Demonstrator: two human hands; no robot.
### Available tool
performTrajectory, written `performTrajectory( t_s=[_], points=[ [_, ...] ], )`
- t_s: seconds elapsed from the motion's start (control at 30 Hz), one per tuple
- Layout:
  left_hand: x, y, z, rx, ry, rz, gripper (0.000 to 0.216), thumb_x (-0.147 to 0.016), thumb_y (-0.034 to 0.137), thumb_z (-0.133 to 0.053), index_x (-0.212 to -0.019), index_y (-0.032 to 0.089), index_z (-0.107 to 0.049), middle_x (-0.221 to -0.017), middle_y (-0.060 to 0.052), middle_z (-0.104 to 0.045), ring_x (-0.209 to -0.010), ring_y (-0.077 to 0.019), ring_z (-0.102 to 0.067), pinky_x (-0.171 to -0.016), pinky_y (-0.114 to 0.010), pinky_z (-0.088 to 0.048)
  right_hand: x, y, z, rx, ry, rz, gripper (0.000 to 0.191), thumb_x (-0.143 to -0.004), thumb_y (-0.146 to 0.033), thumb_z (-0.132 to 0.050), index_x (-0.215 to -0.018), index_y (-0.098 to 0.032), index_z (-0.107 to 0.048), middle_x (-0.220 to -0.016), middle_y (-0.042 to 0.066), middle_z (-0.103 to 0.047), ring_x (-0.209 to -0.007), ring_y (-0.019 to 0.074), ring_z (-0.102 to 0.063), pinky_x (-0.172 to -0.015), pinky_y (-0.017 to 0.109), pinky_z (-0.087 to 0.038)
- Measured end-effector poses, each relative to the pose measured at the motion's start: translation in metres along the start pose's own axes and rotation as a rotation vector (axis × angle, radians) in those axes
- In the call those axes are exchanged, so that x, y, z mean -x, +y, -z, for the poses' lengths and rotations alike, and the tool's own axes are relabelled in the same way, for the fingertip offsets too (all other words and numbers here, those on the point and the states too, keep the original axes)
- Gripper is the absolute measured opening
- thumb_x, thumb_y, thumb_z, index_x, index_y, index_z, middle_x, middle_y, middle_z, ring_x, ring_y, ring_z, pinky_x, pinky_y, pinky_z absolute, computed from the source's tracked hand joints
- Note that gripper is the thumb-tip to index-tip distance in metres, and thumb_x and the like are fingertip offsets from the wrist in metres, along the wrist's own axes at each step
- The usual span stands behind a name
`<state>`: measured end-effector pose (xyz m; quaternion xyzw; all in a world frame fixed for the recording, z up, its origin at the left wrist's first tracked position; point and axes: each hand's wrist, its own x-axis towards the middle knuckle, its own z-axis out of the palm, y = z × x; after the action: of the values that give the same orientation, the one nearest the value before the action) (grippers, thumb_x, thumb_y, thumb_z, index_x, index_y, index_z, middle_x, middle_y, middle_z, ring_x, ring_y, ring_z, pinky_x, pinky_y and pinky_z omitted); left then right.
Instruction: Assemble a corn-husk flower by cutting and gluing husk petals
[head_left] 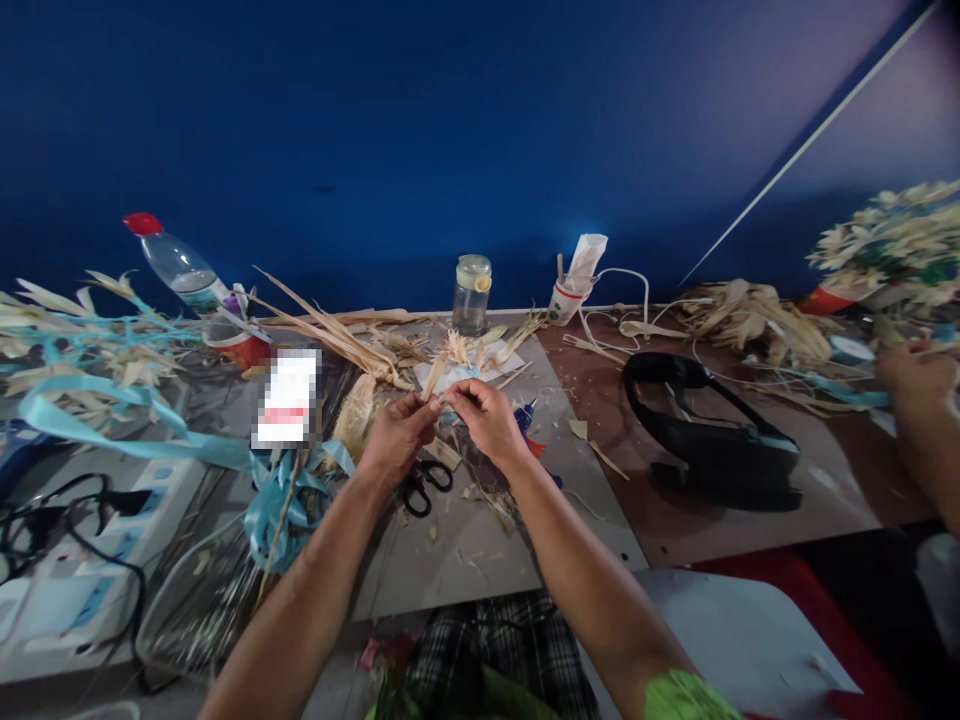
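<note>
My left hand (397, 432) and my right hand (486, 418) meet above the grey table (480, 540), fingers pinched together. Between them they hold a thin dry straw strip (435, 378) that sticks up and to the left from the left fingers. Something light blue shows at the pinch, too small to name. Black scissors (426, 484) lie on the table just under my left wrist. Straw scraps are scattered below both hands.
Light blue ribbon (135, 415) and dry straw (337, 340) pile up at the left, beside a water bottle (176, 265). A glass jar (472, 293) and a paper cup (564, 298) stand at the back. A black headset (712, 440) lies right. Another person's hand (919, 385) works at far right.
</note>
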<state>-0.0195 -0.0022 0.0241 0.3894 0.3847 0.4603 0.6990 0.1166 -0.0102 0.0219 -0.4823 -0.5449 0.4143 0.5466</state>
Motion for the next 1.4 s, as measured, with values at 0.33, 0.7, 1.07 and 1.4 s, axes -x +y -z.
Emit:
performTrajectory(
  t_s=[0.33,0.7,1.07,1.4],
  points=[
    [-0.001,0.0,0.0,0.012,0.047,0.002,0.034,-0.058,0.033,-0.076,-0.059,0.014,-0.047,-0.048,0.007,-0.036,-0.04,-0.0018,-0.029,-0.04,-0.017,-0.021,-0.004,0.002,0.008,-0.31,0.036,-0.143,0.025,-0.07,-0.041,-0.061,-0.079,-0.017,-0.06,-0.065,-0.002,-0.052,-0.047,0.006,-0.04,-0.048,0.022,-0.031],
    [0.0,0.0,0.0,0.016,0.004,0.013,0.032,-0.062,0.032,-0.075,-0.063,0.014,-0.048,-0.049,0.007,-0.036,-0.04,-0.0011,-0.027,-0.04,-0.018,-0.018,0.0,0.002,0.0,-0.088,-0.038,-0.124,0.019,-0.07,-0.035,-0.061,-0.068,-0.016,-0.058,-0.051,-0.005,-0.044,-0.047,0.007,-0.036,-0.046,0.021,-0.029],
    [0.001,0.0,-0.002,-0.001,-0.016,-0.001,0.036,-0.061,0.033,-0.075,-0.061,0.015,-0.044,-0.048,0.009,-0.034,-0.038,-0.0005,-0.024,-0.039,-0.017,-0.015,0.001,0.004,-0.003,0.008,0.031,-0.031,0.021,-0.074,-0.037,-0.056,-0.069,-0.017,-0.055,-0.055,-0.004,-0.046,-0.05,0.0083,-0.038,-0.049,0.022,-0.032],
    [0.0,-0.006,-0.001,-0.088,-0.021,-0.056,0.034,-0.066,0.038,-0.071,-0.062,0.014,-0.046,-0.05,0.007,-0.035,-0.041,-0.0019,-0.028,-0.041,-0.018,-0.018,0.003,0.007,-0.005,0.246,0.11,0.139,0.018,-0.08,-0.03,-0.048,-0.069,-0.018,-0.05,-0.063,-0.001,-0.048,-0.055,0.0097,-0.041,-0.054,0.022,-0.034]
  ],
)
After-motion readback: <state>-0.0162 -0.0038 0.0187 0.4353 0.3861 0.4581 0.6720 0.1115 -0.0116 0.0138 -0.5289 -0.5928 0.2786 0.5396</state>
